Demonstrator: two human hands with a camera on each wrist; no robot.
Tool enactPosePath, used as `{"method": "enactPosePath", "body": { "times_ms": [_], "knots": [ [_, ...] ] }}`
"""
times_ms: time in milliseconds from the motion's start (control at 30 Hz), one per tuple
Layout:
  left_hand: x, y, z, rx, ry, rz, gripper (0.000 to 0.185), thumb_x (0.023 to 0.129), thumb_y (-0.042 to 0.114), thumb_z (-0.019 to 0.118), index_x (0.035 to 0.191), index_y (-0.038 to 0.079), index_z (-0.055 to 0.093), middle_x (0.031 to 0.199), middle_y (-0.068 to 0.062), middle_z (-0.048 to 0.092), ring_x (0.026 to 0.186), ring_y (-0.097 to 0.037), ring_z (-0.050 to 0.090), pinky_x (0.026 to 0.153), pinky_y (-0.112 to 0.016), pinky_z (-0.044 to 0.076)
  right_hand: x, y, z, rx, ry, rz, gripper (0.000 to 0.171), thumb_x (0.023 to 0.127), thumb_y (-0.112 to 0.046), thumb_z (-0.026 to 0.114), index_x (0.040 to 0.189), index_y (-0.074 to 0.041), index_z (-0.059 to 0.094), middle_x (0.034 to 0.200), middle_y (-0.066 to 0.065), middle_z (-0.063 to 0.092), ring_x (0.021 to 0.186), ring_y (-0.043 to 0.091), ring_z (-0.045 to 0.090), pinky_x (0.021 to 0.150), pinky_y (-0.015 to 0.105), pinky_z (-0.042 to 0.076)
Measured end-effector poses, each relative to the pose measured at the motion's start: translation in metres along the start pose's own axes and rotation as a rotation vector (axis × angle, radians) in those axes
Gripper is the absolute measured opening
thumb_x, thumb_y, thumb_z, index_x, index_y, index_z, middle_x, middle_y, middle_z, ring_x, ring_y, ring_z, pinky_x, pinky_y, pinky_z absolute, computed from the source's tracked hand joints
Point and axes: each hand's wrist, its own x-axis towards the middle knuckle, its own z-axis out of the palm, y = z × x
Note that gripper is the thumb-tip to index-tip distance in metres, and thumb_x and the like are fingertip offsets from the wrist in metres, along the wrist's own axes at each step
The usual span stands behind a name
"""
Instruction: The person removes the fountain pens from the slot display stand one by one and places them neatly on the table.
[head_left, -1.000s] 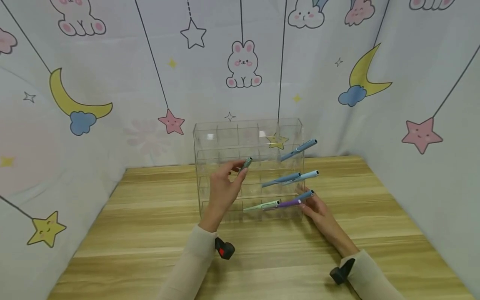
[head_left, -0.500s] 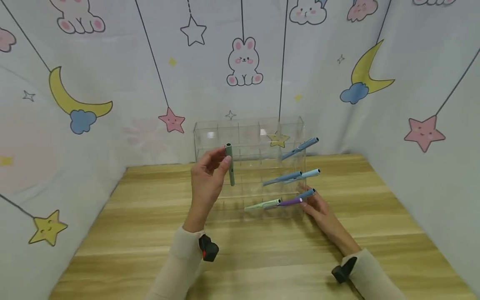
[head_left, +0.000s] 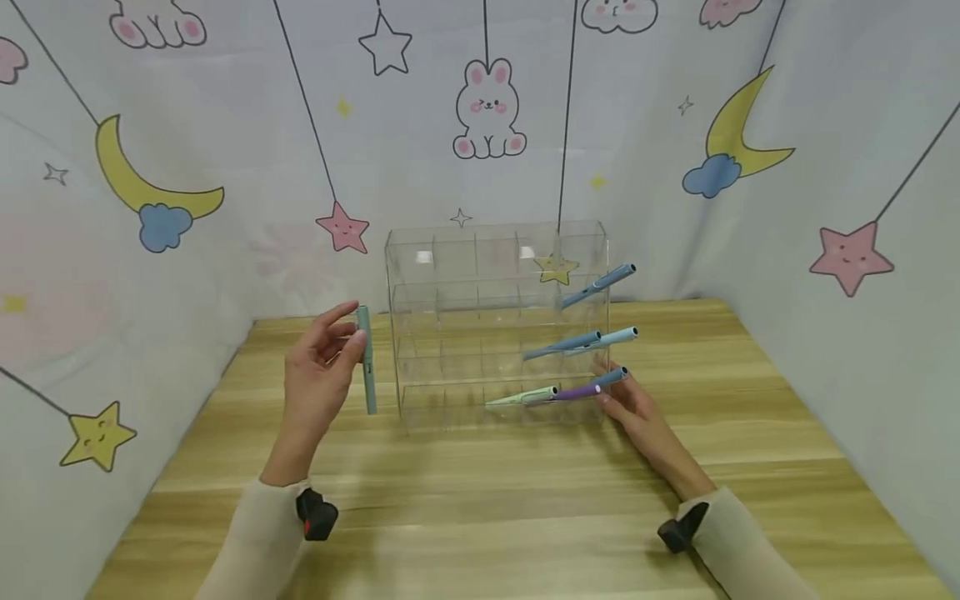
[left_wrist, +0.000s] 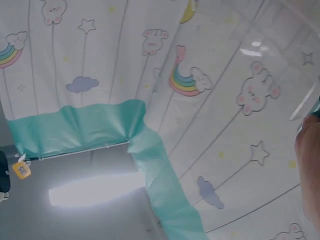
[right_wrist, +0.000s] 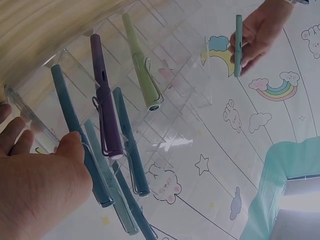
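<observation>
Held pen: a slim teal-green pen (head_left: 367, 360), smooth cylinder, upright, left of the organizer and apart from it, above the table.
Left hand: the left hand (head_left: 318, 375) pinches the pen between thumb and curled fingers.
Right hand: the right hand (head_left: 639, 414) lies with relaxed fingers at the organizer's lower right corner, fingertips touching a blue pen (head_left: 609, 379).
Organizer: clear acrylic pen organizer (head_left: 480, 283), a grid of square cells, standing on the table.
Stored pens: a purple pen (head_left: 573, 392) and a pale green pen (head_left: 525, 397) in the bottom row.
Table: light wood-grain table (head_left: 525, 500).
</observation>
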Motion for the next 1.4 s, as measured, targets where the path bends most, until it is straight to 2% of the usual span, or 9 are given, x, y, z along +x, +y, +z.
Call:
{"method": "enactPosePath", "body": {
  "times_ms": [133,233,367,467,567,667,900,1067,1400],
  "knots": [
    [-0.010,-0.033,-0.022,0.079,-0.060,-0.123,0.041,0.101,0.012,0.061,0.142,0.010,0.057,0.114,-0.020,0.066,0.086,-0.010,0.070,0.074,-0.023,0.058,0.001,-0.002,-0.001,0.009,0.012,0.012,0.059,0.106,-0.014,0.052,0.160,-0.013,0.027,0.163,0.012,0.029,0.148,0.038,0.027,0.107,0.012,0.034],
    [-0.022,-0.073,-0.029,0.125,-0.128,-0.205,0.042,0.101,0.019,0.061,0.143,0.013,0.056,0.116,-0.020,0.068,0.085,-0.012,0.070,0.073,-0.025,0.059,0.002,-0.002,-0.001,0.010,0.014,0.015,0.059,0.105,-0.015,0.052,0.159,-0.014,0.028,0.163,0.011,0.030,0.148,0.037,0.029,0.107,0.012,0.035],
    [-0.039,-0.102,-0.022,0.198,-0.199,-0.304,0.042,0.100,0.020,0.063,0.141,0.011,0.057,0.112,-0.022,0.070,0.083,-0.018,0.070,0.068,-0.024,0.056,0.003,-0.001,0.000,0.013,0.012,0.011,0.058,0.105,-0.015,0.053,0.159,-0.014,0.030,0.163,0.012,0.031,0.148,0.038,0.029,0.108,0.012,0.034],
    [-0.045,-0.114,-0.013,0.244,-0.249,-0.344,0.040,0.100,0.022,0.064,0.139,0.013,0.059,0.109,-0.018,0.072,0.084,-0.018,0.070,0.067,-0.023,0.055,0.002,0.001,0.000,0.011,0.007,0.011,0.058,0.105,-0.015,0.052,0.159,-0.014,0.030,0.162,0.014,0.032,0.148,0.038,0.028,0.108,0.012,0.033],
    [-0.048,-0.118,-0.005,0.300,-0.266,-0.320,0.037,0.100,0.021,0.065,0.136,0.014,0.062,0.105,-0.015,0.073,0.085,-0.019,0.071,0.069,-0.025,0.055,0.001,0.001,0.000,0.011,0.006,0.015,0.058,0.105,-0.015,0.052,0.159,-0.016,0.030,0.162,0.013,0.032,0.148,0.038,0.028,0.108,0.012,0.033],
    [-0.050,-0.117,0.002,0.393,-0.260,-0.255,0.034,0.098,0.018,0.066,0.132,0.014,0.065,0.100,-0.012,0.074,0.084,-0.020,0.071,0.070,-0.028,0.056,0.000,0.001,0.000,0.018,0.007,0.009,0.058,0.105,-0.014,0.052,0.159,-0.015,0.030,0.162,0.013,0.031,0.148,0.038,0.028,0.108,0.012,0.034],
    [-0.055,-0.109,0.013,0.569,-0.265,-0.144,0.027,0.096,0.012,0.067,0.123,0.010,0.069,0.086,-0.006,0.070,0.069,-0.013,0.061,0.059,-0.027,0.048,0.000,0.000,0.001,-0.005,0.015,0.013,0.056,0.105,-0.015,0.052,0.158,-0.013,0.032,0.164,0.010,0.028,0.147,0.040,0.030,0.107,0.012,0.034],
    [-0.054,-0.108,0.014,0.625,-0.251,-0.121,0.022,0.094,0.008,0.067,0.115,0.008,0.074,0.077,-0.004,0.062,0.062,-0.012,0.050,0.055,-0.027,0.040,0.002,-0.002,0.001,-0.020,0.014,0.013,0.055,0.105,-0.016,0.052,0.158,-0.015,0.034,0.165,0.007,0.028,0.147,0.039,0.032,0.107,0.012,0.035],
    [-0.054,-0.109,0.015,0.647,-0.274,-0.016,0.029,0.086,-0.005,0.063,0.110,0.006,0.075,0.071,-0.001,0.061,0.055,-0.009,0.047,0.050,-0.024,0.040,0.000,-0.002,0.001,-0.021,0.008,0.011,0.056,0.106,-0.015,0.051,0.158,-0.013,0.032,0.164,0.010,0.027,0.149,0.038,0.027,0.108,0.011,0.032]
  ]
}}
